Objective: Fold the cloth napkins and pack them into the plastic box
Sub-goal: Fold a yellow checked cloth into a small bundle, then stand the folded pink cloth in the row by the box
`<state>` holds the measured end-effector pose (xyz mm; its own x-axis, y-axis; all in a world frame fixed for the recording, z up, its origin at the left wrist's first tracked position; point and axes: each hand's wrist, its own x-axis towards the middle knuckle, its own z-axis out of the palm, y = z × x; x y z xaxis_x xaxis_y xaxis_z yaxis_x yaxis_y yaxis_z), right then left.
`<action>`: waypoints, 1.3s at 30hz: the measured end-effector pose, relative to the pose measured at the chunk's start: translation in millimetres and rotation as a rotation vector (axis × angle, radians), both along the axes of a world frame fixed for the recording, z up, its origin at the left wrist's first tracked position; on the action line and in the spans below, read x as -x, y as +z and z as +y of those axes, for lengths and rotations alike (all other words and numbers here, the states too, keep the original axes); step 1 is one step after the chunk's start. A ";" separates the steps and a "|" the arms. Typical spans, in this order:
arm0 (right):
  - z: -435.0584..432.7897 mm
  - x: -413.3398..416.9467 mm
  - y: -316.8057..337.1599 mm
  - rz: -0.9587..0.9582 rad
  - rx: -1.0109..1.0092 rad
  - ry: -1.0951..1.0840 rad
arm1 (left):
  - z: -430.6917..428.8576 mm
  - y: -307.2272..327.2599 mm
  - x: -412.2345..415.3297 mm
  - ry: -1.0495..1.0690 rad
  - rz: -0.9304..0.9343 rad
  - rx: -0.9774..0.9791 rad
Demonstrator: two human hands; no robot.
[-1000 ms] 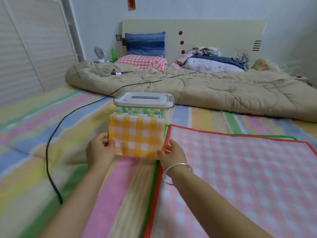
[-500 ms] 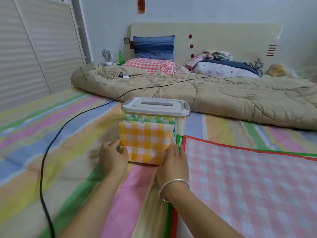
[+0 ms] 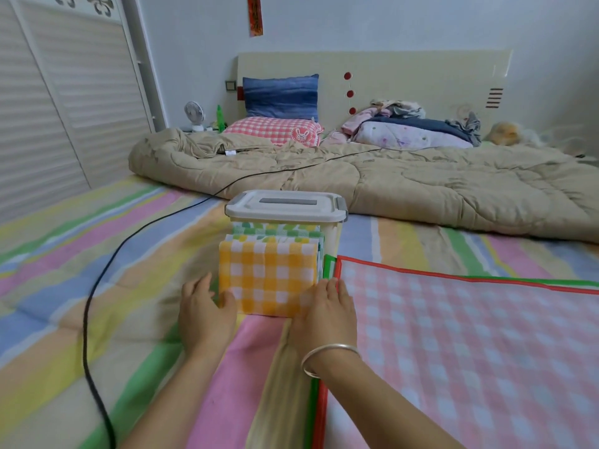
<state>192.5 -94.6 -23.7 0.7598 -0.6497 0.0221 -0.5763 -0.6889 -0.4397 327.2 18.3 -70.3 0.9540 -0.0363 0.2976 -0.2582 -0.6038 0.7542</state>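
Between your left hand [image 3: 204, 315] and right hand [image 3: 327, 312], the front napkin [image 3: 269, 280] is yellow-and-white check; the napkins [image 3: 275, 233] behind it are green-and-white check. Beyond them the box lid [image 3: 285, 207] is white with grey. Right of your right hand the mat [image 3: 453, 335] is pale pink check, edged red. The bedspread [image 3: 81, 286] under your hands is pastel-striped.

Box front and napkin corners covered; cloths and cable cut off

The stacked napkins [image 3: 275, 236] hide the plastic box [image 3: 285, 212] below its lid. The left hand [image 3: 207, 314] and right hand [image 3: 325, 314] cover the yellow napkin [image 3: 267, 277]'s lower corners, and whether the left pinches it is unclear. The pink checked cloth [image 3: 470, 335] runs past the right and bottom edges, leaving only the border of the green-edged cloth [image 3: 329, 264] visible. The black cable [image 3: 86, 319] exits at the bottom.
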 end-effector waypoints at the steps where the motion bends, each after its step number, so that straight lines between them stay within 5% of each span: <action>1: -0.2 2.6 1.3 -0.004 0.003 0.001 | 1.8 1.4 3.0 -0.005 -0.005 0.000; 9: -1.2 71.5 -5.3 -0.088 0.048 0.180 | 9.7 34.3 96.3 -0.230 -0.342 0.104; 14: -21.5 171.7 -5.0 -0.162 -0.025 0.163 | -5.8 68.1 230.4 -0.810 0.066 0.099; 18: -44.3 261.8 12.8 -0.069 -0.034 0.107 | -18.7 75.5 306.8 -1.103 0.116 -0.144; 31: -51.7 458.0 -13.1 0.116 -0.072 0.484 | -2.8 54.5 387.0 -1.271 0.025 -0.861; 39: -52.7 464.1 3.4 -0.002 -0.100 0.413 | -0.5 66.0 375.0 -1.396 0.101 -0.875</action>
<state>-271.6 -147.3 -20.3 0.9569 -0.2894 -0.0239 -0.2597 -0.8159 -0.5165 -47.8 17.9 -4.3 0.0554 -0.9419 -0.3313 -0.9071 -0.1861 0.3774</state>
